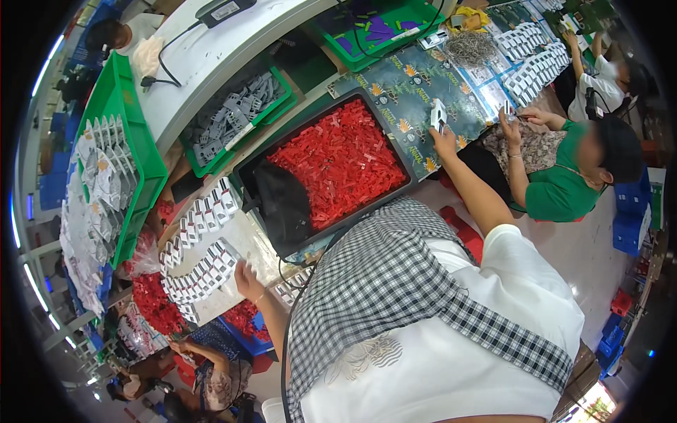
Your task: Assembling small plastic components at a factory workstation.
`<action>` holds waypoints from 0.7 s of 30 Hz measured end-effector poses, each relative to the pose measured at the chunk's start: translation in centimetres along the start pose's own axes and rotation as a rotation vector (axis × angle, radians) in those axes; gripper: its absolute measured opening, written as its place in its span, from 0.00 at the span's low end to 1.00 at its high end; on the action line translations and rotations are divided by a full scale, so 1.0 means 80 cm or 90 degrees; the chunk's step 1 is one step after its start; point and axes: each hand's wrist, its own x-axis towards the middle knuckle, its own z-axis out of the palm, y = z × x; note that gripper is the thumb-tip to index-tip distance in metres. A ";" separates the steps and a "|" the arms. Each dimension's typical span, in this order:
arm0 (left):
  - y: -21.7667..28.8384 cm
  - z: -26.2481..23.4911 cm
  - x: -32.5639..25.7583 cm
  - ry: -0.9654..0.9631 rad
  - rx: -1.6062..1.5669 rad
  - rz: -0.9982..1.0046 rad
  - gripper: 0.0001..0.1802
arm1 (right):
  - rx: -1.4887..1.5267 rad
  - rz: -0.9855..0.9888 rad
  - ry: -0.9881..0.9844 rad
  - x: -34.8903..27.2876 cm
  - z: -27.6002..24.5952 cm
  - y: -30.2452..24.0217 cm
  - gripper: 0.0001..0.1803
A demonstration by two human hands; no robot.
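Observation:
My right hand (444, 143) is closed on the lower end of a small white plastic casing (438, 115) with a dark inset, holding it over the patterned table mat. My left hand (249, 283) is at the left, fingers loosely apart and apparently empty. Beside it, curved rows of white-and-grey casings with red parts (204, 276) stand on the pale worktop. Between my hands and beyond them sits a black tray (410, 182) heaped with small red plastic pieces (338, 166). A black cloth or bag (283, 201) covers the tray's left part.
Behind the tray, a green bin (288, 97) holds grey parts; another green bin (423, 15) holds purple pieces. At far left stands a green crate (144, 166) beside bagged grey parts. A co-worker in green (564, 187) sits at right, near rows of white casings (536, 74).

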 end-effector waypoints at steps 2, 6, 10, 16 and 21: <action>0.049 0.045 -0.004 -0.057 0.008 0.101 0.18 | 0.216 0.039 -0.137 -0.068 0.015 -0.086 0.26; 0.198 0.181 -0.044 -0.252 0.246 0.546 0.22 | 0.147 -0.099 -0.489 -0.164 0.019 -0.181 0.29; 0.241 0.253 -0.078 -0.462 0.462 0.801 0.33 | -0.016 -0.230 -0.866 -0.226 0.057 -0.219 0.27; 0.139 0.229 -0.055 -0.476 0.332 0.319 0.15 | -0.044 -0.381 -0.747 -0.211 0.130 -0.203 0.25; 0.040 0.196 -0.031 -0.366 -0.169 -0.225 0.14 | -0.311 -0.576 -0.431 -0.184 0.216 -0.158 0.15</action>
